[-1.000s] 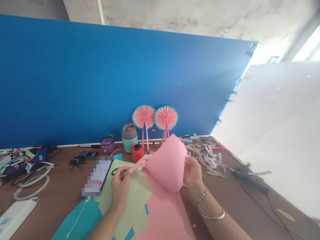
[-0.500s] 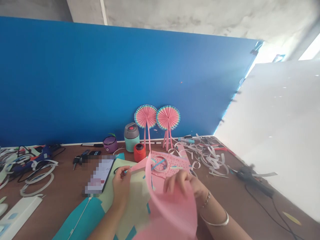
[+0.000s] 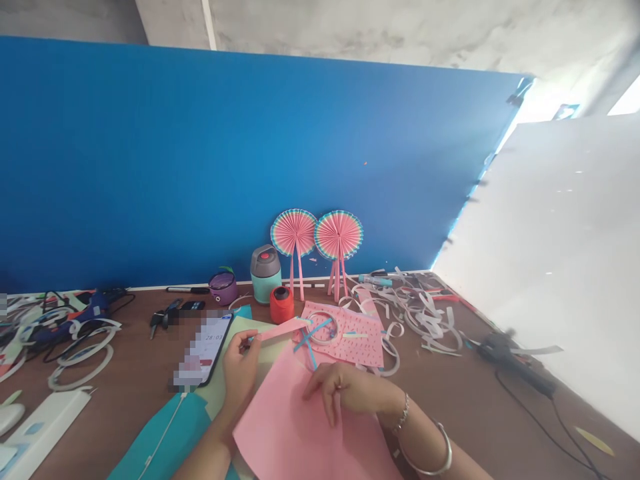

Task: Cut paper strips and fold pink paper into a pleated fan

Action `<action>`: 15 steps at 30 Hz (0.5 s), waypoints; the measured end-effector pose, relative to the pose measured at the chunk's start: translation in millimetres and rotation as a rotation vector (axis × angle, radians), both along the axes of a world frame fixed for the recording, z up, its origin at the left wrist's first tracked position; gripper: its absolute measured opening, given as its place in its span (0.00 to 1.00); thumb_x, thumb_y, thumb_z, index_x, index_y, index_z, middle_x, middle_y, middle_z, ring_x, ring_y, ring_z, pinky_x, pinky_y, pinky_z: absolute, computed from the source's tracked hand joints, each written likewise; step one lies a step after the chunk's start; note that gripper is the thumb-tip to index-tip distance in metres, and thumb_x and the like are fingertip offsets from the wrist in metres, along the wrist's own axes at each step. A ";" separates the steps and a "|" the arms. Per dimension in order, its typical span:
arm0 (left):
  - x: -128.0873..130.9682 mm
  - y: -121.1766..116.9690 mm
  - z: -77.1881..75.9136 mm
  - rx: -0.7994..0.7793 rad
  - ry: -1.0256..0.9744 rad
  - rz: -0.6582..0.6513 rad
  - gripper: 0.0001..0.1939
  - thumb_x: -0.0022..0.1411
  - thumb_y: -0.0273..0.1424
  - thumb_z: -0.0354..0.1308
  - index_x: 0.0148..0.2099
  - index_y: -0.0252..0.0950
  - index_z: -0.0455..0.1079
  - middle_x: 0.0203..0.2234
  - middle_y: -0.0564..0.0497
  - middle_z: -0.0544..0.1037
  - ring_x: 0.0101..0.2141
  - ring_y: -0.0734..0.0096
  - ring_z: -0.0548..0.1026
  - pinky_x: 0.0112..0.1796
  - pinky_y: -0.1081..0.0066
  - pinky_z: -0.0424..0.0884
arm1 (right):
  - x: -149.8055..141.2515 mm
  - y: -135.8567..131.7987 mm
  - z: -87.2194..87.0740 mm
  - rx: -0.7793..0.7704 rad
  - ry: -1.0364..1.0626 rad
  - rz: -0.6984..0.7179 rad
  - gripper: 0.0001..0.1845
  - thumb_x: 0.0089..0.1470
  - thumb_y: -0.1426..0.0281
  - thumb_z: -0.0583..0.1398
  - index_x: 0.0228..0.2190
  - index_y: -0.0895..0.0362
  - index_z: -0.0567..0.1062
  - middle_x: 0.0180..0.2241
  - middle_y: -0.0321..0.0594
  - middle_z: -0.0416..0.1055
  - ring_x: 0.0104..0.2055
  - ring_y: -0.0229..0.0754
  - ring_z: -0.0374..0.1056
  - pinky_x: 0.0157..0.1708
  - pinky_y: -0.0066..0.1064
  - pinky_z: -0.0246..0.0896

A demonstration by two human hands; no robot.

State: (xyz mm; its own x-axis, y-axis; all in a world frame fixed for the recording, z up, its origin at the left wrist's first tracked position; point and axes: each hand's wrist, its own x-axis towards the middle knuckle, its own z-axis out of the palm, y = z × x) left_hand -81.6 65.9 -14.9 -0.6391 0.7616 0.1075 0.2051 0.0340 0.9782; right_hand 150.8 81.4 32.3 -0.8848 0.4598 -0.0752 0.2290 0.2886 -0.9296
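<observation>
My left hand (image 3: 241,363) is closed, its thumb and fingers pinching one end of a narrow pink paper strip (image 3: 283,328) whose far end has a pale, bluish tip. My right hand (image 3: 345,393) hovers over or lightly touches a large pink paper sheet (image 3: 290,420), fingers apart and bent downward. The sheet lies over pale green paper (image 3: 215,393). Just beyond it a roll of clear tape (image 3: 323,328) rests on a pink patterned sheet (image 3: 367,327), with thin blue strips (image 3: 314,335) across it.
Two round pleated pink paper fans (image 3: 295,233) lean against the blue partition (image 3: 200,167). Before them stand a teal-and-grey jar (image 3: 266,280) and a red spool (image 3: 282,307). A phone (image 3: 213,347) lies left, a glue gun (image 3: 515,360) right, near heaped white strips (image 3: 435,320).
The large pink sheet, raised and curled in my right hand before, now lies flatter over the green paper. My right hand's fingers have spread, while the left still holds the strip.
</observation>
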 end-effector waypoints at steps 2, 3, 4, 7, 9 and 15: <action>-1.2 0.7 0.7 0.004 -0.003 -0.010 0.11 0.45 0.39 0.59 0.30 0.38 0.71 0.27 0.51 0.75 0.31 0.63 0.71 0.31 0.67 0.67 | -0.6 2.6 -3.4 -0.018 0.070 -0.012 0.19 0.28 0.81 0.48 0.18 0.57 0.76 0.43 0.38 0.76 0.49 0.44 0.66 0.49 0.35 0.58; -1.9 1.2 0.5 0.007 -0.004 -0.015 0.12 0.45 0.39 0.60 0.30 0.38 0.70 0.26 0.51 0.75 0.30 0.63 0.71 0.31 0.68 0.66 | -0.8 4.1 -6.1 -0.046 0.113 -0.023 0.19 0.28 0.80 0.47 0.18 0.58 0.75 0.40 0.40 0.77 0.48 0.45 0.67 0.49 0.36 0.59; -2.6 1.7 0.1 0.009 -0.006 -0.018 0.12 0.44 0.39 0.60 0.30 0.38 0.71 0.26 0.51 0.75 0.30 0.63 0.71 0.30 0.68 0.66 | -0.8 5.8 -9.3 -0.087 0.154 -0.050 0.18 0.28 0.80 0.47 0.18 0.58 0.74 0.35 0.41 0.77 0.47 0.45 0.68 0.47 0.36 0.60; -5.3 3.2 -1.6 0.011 -0.013 -0.011 0.12 0.43 0.39 0.61 0.30 0.37 0.71 0.26 0.51 0.75 0.28 0.64 0.70 0.29 0.68 0.65 | 0.1 11.9 -19.6 -0.240 0.248 -0.169 0.14 0.31 0.77 0.47 0.17 0.58 0.72 0.22 0.40 0.73 0.38 0.45 0.70 0.43 0.36 0.62; -7.4 4.1 -2.6 0.016 -0.018 0.003 0.12 0.43 0.39 0.61 0.31 0.37 0.71 0.26 0.52 0.74 0.28 0.65 0.69 0.30 0.69 0.65 | 1.3 16.3 -24.9 -0.295 0.263 -0.213 0.13 0.33 0.75 0.47 0.18 0.58 0.71 0.19 0.39 0.70 0.30 0.43 0.69 0.38 0.35 0.64; -10.7 6.0 -4.6 0.039 -0.070 0.055 0.15 0.45 0.39 0.58 0.35 0.37 0.70 0.23 0.56 0.69 0.26 0.69 0.65 0.28 0.70 0.62 | 2.2 20.8 -32.0 -0.074 0.055 -0.333 0.09 0.30 0.75 0.48 0.18 0.58 0.66 0.16 0.32 0.61 0.19 0.33 0.56 0.19 0.23 0.48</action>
State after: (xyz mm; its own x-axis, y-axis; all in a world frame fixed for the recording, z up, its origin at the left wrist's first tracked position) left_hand -92.3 71.9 -19.5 -0.6870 0.7211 0.0899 0.1349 0.0050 0.9908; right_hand 153.0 102.2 0.3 -0.6911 0.7188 -0.0754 0.2477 0.1375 -0.9590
